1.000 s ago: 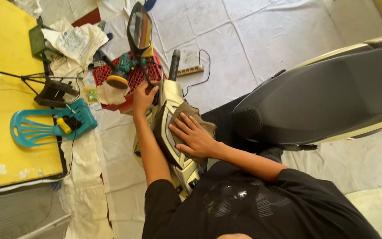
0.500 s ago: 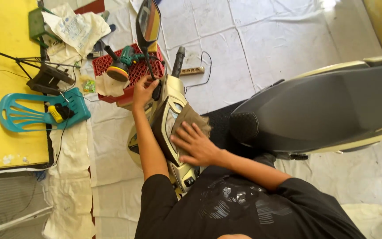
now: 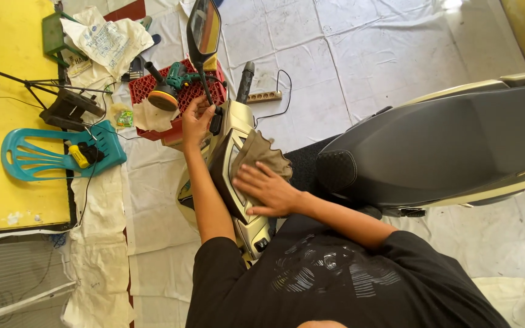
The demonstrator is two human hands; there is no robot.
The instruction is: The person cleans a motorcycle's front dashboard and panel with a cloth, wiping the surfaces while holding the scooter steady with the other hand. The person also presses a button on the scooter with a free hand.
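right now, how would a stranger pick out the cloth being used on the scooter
Find the scooter and follow it to the dashboard between the handlebars. The cloth lies there under the right hand: crumpled, brown, unlike the white sheets covering the floor.

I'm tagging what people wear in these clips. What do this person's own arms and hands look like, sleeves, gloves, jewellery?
Both arms are bare from above the elbow down. The left hand and right hand wear no gloves, and no watch or ring shows. The short sleeves belong to a black T-shirt with a faint grey print on the chest.
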